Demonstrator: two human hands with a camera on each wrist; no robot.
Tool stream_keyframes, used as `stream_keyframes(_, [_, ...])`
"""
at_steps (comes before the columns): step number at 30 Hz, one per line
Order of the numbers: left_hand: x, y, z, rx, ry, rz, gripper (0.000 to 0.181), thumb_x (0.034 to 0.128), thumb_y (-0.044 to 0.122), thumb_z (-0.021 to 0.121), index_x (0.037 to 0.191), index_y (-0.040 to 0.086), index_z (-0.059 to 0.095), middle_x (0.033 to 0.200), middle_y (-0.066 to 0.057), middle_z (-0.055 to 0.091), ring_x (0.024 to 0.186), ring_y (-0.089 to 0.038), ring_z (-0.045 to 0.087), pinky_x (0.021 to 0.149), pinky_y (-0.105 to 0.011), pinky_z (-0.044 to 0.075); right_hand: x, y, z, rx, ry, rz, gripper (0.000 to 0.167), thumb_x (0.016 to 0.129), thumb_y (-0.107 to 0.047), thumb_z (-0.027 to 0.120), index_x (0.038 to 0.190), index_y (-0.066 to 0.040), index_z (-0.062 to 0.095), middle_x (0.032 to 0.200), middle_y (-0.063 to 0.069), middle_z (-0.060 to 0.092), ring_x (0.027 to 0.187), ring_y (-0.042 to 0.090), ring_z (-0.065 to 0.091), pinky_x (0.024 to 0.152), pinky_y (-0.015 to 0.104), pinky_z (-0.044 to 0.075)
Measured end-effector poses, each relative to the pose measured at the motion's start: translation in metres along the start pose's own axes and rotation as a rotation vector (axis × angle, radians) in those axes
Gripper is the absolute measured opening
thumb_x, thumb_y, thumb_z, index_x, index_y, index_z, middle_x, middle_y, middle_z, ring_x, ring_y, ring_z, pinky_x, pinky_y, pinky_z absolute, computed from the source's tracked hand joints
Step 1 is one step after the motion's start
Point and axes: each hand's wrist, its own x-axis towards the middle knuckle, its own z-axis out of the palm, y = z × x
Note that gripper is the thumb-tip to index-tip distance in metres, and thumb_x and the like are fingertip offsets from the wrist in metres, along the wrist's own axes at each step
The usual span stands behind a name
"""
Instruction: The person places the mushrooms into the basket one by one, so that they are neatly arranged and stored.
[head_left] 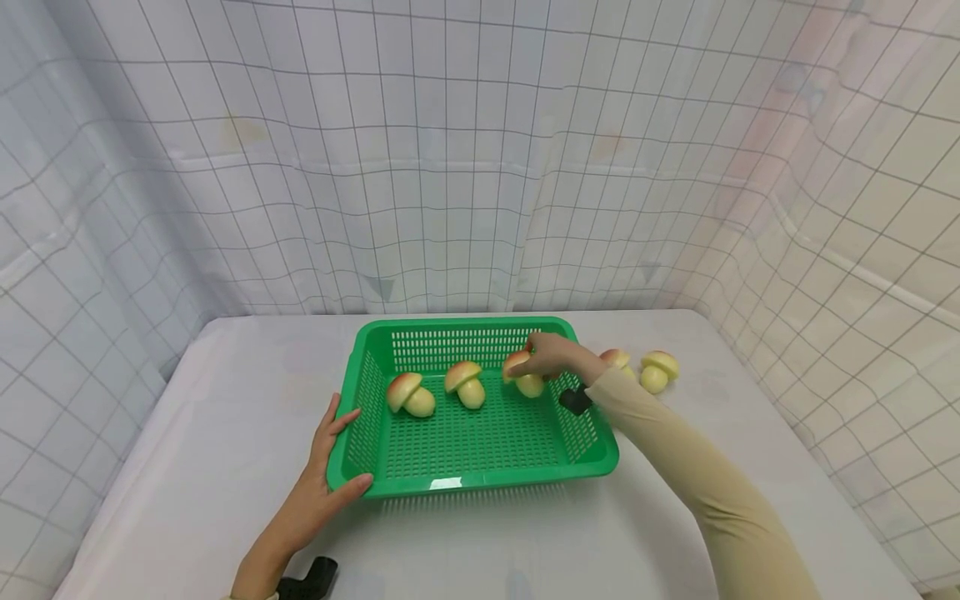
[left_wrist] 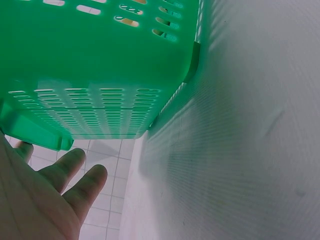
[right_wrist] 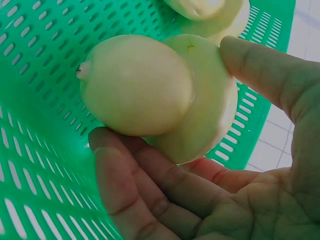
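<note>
In the head view a green basket [head_left: 480, 478] holds three toy mushrooms with red-brown caps and pale stems. My right hand [head_left: 553, 357] is inside its right part, thumb and fingers around the rightmost mushroom [head_left: 531, 385]. The right wrist view shows that mushroom [right_wrist: 137, 85] between the thumb and curled fingers of the hand [right_wrist: 240, 195]. My left hand [head_left: 318, 483] touches the basket's left rim, fingers spread and thumb at the front corner. In the left wrist view the fingers of this hand [left_wrist: 45, 195] lie extended beside the basket wall [left_wrist: 100, 55].
Two more mushrooms, one [head_left: 617, 360] partly behind the right sleeve and another [head_left: 659, 372], lie on the white table [head_left: 247, 392] right of the basket. White checked curtains [head_left: 465, 167] stand behind and at both sides.
</note>
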Motion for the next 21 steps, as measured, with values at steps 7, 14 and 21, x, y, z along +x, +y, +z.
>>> stream_keyframes(7, [-0.0003, -0.0011, 0.0008, 0.002, 0.003, -0.007, 0.078, 0.0861, 0.01, 0.065, 0.15, 0.019, 0.021, 0.156, 0.008, -0.014, 0.14, -0.03, -0.009, 0.092, -0.073, 0.016, 0.0, -0.0022, 0.0026, -0.003, -0.011, 0.017, 0.053, 0.086, -0.036, 0.068, 0.118, 0.002, 0.051, 0.096, 0.009, 0.055, 0.063, 0.017, 0.051, 0.062, 0.032, 0.047])
stream_keyframes(14, [-0.0005, -0.0022, 0.0001, 0.003, 0.005, -0.013, 0.078, 0.0863, 0.01, 0.065, 0.15, 0.018, 0.02, 0.156, 0.006, -0.014, 0.14, -0.031, -0.009, 0.092, -0.073, 0.016, 0.0024, -0.0013, 0.0057, 0.007, -0.018, 0.043, 0.051, 0.087, -0.035, 0.068, 0.117, 0.001, 0.05, 0.095, 0.01, 0.054, 0.06, 0.016, 0.049, 0.059, 0.031, 0.046])
stream_keyframes(21, [-0.0005, -0.0023, -0.0004, 0.002, -0.001, -0.015, 0.078, 0.0869, 0.01, 0.064, 0.15, 0.02, 0.02, 0.156, 0.011, -0.015, 0.14, -0.031, -0.01, 0.092, -0.073, 0.016, 0.0063, 0.0004, 0.0086, -0.005, -0.024, 0.053, 0.053, 0.088, -0.037, 0.067, 0.119, 0.001, 0.049, 0.096, 0.011, 0.054, 0.058, 0.016, 0.048, 0.056, 0.03, 0.045])
